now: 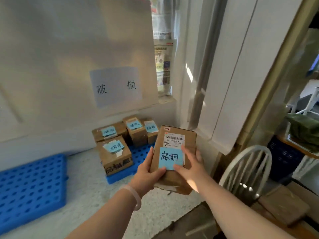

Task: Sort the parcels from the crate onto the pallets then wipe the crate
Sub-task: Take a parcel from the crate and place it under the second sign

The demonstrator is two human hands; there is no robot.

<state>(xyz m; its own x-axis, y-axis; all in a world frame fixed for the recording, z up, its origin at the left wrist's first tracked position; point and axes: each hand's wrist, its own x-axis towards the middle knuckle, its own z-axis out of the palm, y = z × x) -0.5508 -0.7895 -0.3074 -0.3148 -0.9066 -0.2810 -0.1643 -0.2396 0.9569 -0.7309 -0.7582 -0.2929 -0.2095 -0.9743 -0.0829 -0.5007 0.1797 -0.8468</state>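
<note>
Head view, only one available:

- Parcel (pixel 172 180): brown cardboard, held up in mid-air in front of the person, above the floor (pixel 86 187). It sits just right of and in front of the right pallet (pixel 140 153), not on it.
- Blue note (pixel 170 158) is stuck on the parcel's front, handwritten 超期. The white shipping label (pixel 174 138) with its barcode is directly above it.
- Left hand (pixel 148 171): grasping the parcel's left edge, thumb on the front face at the note's lower-left corner, the other fingers behind and hidden. White bracelet (pixel 134 195) on that wrist.
- Right hand (pixel 191 168): back of the hand faces the camera, palm on the parcel front, thumb at the note's lower-right corner and fingers spread. The outer fingers look wrapped over the right edge, but it's soft there, so treat as probable.
- Right pallet is blue and perforated, on the floor against the wall, and carries four stacked-close boxes (pixel 114 154), each with a blue note on top.
- Wall sign (pixel 117 86) above that pallet reads 破 损.
- Left pallet (pixel 31 185): same blue type, on the floor, apart from the right one.
- White chair (pixel 245 171) is at right, near the right forearm.
</note>
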